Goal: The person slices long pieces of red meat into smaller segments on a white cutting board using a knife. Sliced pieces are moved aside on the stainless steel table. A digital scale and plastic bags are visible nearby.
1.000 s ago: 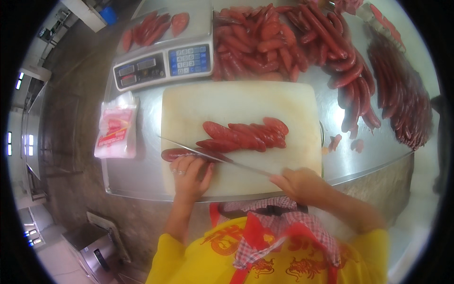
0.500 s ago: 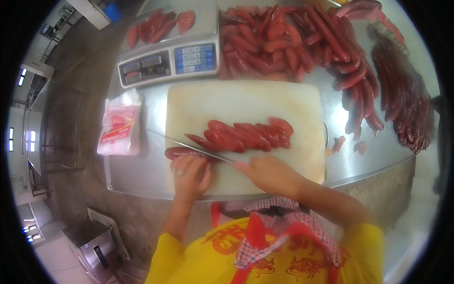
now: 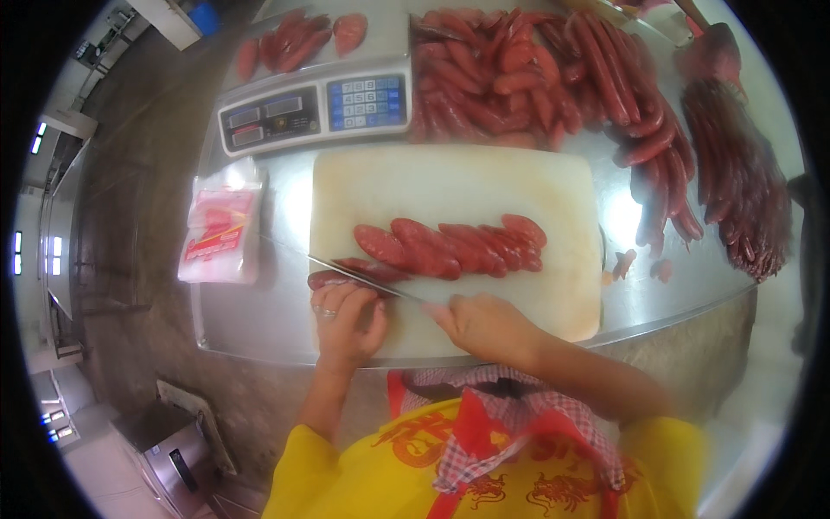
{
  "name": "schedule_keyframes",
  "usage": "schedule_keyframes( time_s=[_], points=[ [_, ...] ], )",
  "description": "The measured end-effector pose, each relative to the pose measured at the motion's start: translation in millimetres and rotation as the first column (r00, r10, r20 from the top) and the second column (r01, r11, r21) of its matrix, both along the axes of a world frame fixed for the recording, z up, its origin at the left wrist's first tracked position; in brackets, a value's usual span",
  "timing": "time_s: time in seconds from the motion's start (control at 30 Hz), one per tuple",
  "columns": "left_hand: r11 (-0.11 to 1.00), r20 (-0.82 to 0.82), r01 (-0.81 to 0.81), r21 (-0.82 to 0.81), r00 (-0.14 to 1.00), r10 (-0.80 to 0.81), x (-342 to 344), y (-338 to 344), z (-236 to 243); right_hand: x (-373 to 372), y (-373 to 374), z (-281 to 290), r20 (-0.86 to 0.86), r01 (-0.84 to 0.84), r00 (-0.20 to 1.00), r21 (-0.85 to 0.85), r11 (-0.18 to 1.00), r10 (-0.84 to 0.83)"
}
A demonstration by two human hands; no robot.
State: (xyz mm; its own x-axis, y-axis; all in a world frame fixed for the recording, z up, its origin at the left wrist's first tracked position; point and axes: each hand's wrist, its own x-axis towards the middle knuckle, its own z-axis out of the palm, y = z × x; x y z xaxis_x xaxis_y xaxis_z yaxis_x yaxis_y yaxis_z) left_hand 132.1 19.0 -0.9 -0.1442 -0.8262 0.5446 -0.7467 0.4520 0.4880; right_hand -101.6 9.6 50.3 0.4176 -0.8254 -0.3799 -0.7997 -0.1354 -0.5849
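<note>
My left hand (image 3: 348,322) has its fingers curled over the remaining end of a red sausage (image 3: 323,278) near the left side of a white cutting board (image 3: 450,180). In my right hand (image 3: 484,327) is the handle of a knife (image 3: 361,278). Its long thin blade slants up and left across the sausage, just beyond my left fingertips. A slanted slice lies against the blade's far side. Past it, a row of overlapping oval sausage slices (image 3: 424,251) runs to the right over the board. My fingers hide part of the sausage.
Left of the board lies a pack of clear plastic bags (image 3: 220,227). A digital scale (image 3: 316,111) stands at the far left with sausage pieces (image 3: 294,43) on its pan. Heaped sausages (image 3: 493,78) fill the far side; a bundle of thinner, darker sausages (image 3: 739,177) lies right.
Another slice has come off the sausage and lies beside the blade. The former leftmost slice now sits turned flatter against the row. The whole view has shifted slightly.
</note>
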Motion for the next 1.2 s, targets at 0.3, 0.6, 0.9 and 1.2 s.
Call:
schedule_keyframes(
  time_s=[0.3, 0.6, 0.9, 1.2],
  points=[
    [0.989, 0.001, -0.146, 0.020, 0.989, 0.146, 11, 5, 0, -77, 68, 56, -0.122, 0.124, 0.987, 0.142, 0.982, -0.107],
    [0.994, 0.014, -0.107, 0.001, 0.994, 0.107, 13, 5, -1, 10, 5, 5, 0.054, 0.010, 0.998, 0.050, 0.999, -0.012],
    [0.957, -0.059, -0.289, 0.009, 0.956, 0.289, 10, 8, -7, -70, 68, 38, -0.066, 0.073, 0.995, -0.012, 0.997, -0.074],
    [0.965, -0.086, -0.261, -0.005, 0.962, 0.260, 8, 10, -8, 17, 8, 9, 0.011, -0.049, 0.999, 0.031, 0.998, 0.049]
  ],
)
